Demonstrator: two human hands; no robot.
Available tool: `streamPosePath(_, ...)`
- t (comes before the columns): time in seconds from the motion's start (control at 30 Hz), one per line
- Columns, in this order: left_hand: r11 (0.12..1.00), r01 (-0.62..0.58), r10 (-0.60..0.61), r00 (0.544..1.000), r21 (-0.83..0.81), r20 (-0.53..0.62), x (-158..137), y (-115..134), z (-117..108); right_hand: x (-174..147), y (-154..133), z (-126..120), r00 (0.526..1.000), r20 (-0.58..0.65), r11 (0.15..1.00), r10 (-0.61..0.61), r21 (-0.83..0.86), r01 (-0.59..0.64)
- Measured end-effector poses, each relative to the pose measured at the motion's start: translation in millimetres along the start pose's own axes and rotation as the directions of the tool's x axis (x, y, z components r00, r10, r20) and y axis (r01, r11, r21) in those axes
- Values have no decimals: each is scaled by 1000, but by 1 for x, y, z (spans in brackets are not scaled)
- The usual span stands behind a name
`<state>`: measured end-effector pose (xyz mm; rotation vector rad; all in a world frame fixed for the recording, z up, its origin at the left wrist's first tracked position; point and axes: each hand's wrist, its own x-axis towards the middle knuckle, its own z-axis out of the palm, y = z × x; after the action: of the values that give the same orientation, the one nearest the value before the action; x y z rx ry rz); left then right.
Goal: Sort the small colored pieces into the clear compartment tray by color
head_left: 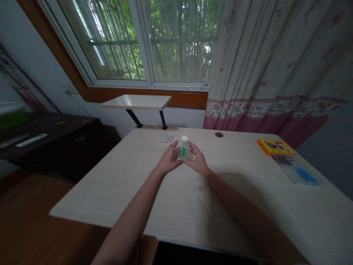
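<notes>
A small clear bottle (184, 150) with a green label and a white ring-like top stands upright between my hands, over the far middle of the table. My left hand (167, 160) curves around its left side, the thumb at its base. From the right, my right hand (199, 162) closes on it, its thumb also low against the bottle. Something see-through and yellowish shows beside the bottle between the fingers; its kind is too small to tell. Just beyond my left hand lies a flat, clear-and-white small item (166, 139).
The pale wooden table (124, 191) carries a raised shelf (138, 101) at the back left. At the right lie an orange-yellow box (276, 146) and a clear case with blue contents (296, 171). A round brown disc (219, 135) sits near the back edge. A dark table (55, 136) stands left.
</notes>
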<state>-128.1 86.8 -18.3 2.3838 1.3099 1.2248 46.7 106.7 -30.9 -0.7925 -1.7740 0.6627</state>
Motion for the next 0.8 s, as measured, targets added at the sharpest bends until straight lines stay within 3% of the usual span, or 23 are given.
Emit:
streamPosePath(0.13, 999, -27, 27, 1000, -21, 13, 3, 6, 1, -11, -2, -1, 996, 74, 998, -40, -51, 44)
streamPosePath(0.23, 999, 38, -38, 999, 3, -4, 5, 9, 2, -13, -4, -4, 993, 102, 993, -60, -100, 70)
streamPosePath(0.37, 992, 114, -113, 993, 61, -18, 4, 8, 2, -12, -3, -4, 989, 150, 980, 4, -196, 25)
streamPosePath(0.5, 989, 94, -97, 995, 112, 21, 3, 2, 5, -9, -1, -3, 971, 228, 962, 68, -273, -3)
streamPosePath(0.8, 990, 95, -101, 993, 101, 61, 1, -3, 9, -3, 4, -2, 951, 268, 965, 153, -249, -85)
